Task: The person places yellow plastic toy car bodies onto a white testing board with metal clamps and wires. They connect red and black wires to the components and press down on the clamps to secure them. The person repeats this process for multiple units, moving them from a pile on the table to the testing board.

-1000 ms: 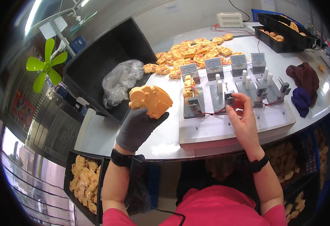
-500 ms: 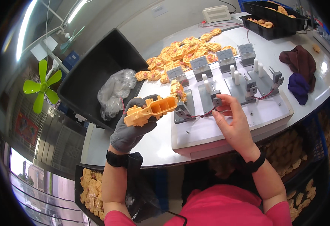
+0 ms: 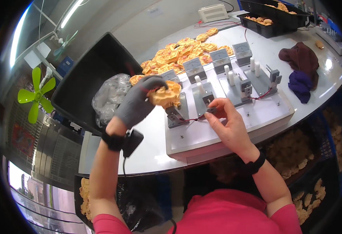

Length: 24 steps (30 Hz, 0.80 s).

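My left hand [image 3: 137, 99], in a grey glove, is closed on a yellow-orange moulded plastic housing [image 3: 161, 98]. It is over the leftmost grey test fixture [image 3: 176, 121]; the glove hides part of the housing. More yellow plastic shows right behind it, and I cannot tell whether that is a second piece seated in the fixture. My bare right hand [image 3: 231, 126] pinches, with thumb and forefinger, a small grey clamp block [image 3: 209, 102] at the front of the second fixture, beside a red and black wire. White pegs [image 3: 199, 85] stand behind that block.
Several analog meters [image 3: 194, 67] line the back of the white board [image 3: 229, 132]. Beyond lies a pile of yellow housings [image 3: 182, 52]. A black bin [image 3: 95, 66] with a clear plastic bag [image 3: 110, 97] stands left. Cloths [image 3: 300, 64] lie right; black trays [image 3: 260, 27] sit behind.
My left hand has moved up with the housing and turned over, bringing it to the leftmost fixture. My right hand stays at the second fixture's clamp block. The whole view has shifted slightly.
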### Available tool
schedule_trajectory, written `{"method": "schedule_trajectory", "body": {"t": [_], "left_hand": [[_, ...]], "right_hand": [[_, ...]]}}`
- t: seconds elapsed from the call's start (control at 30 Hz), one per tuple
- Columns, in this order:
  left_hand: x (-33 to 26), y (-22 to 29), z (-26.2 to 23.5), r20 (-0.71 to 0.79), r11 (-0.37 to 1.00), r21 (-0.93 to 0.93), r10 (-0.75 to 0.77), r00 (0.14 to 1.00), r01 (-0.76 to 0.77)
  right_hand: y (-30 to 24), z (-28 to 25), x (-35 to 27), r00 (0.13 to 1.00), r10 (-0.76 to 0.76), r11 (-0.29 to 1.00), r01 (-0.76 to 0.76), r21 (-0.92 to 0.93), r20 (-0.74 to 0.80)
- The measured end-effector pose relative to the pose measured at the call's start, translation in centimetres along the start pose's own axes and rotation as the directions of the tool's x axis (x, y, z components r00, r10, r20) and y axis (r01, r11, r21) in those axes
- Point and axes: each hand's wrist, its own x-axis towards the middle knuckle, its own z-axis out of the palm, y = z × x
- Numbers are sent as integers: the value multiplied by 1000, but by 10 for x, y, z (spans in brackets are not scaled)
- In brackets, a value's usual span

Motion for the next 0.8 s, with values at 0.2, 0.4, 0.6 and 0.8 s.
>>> {"method": "schedule_trajectory", "body": {"t": [0.2, 0.4, 0.6, 0.8], "left_hand": [[67, 8, 18, 163, 958, 281, 15, 987, -61], [86, 43, 32, 397, 938, 336, -53, 916, -91], [103, 30, 28, 610, 989, 140, -46, 791, -50], [113, 46, 37, 740, 942, 333, -236, 630, -38]], "right_hand": [[-3, -1, -1, 1000, -5, 1000, 5, 14, 25], [-1, -3, -1, 999, -22, 1000, 21, 12, 42], [-4, -3, -2, 1000, 0, 1000, 0, -6, 26], [7, 0, -1, 1000, -22, 1000, 22, 18, 15]]}}
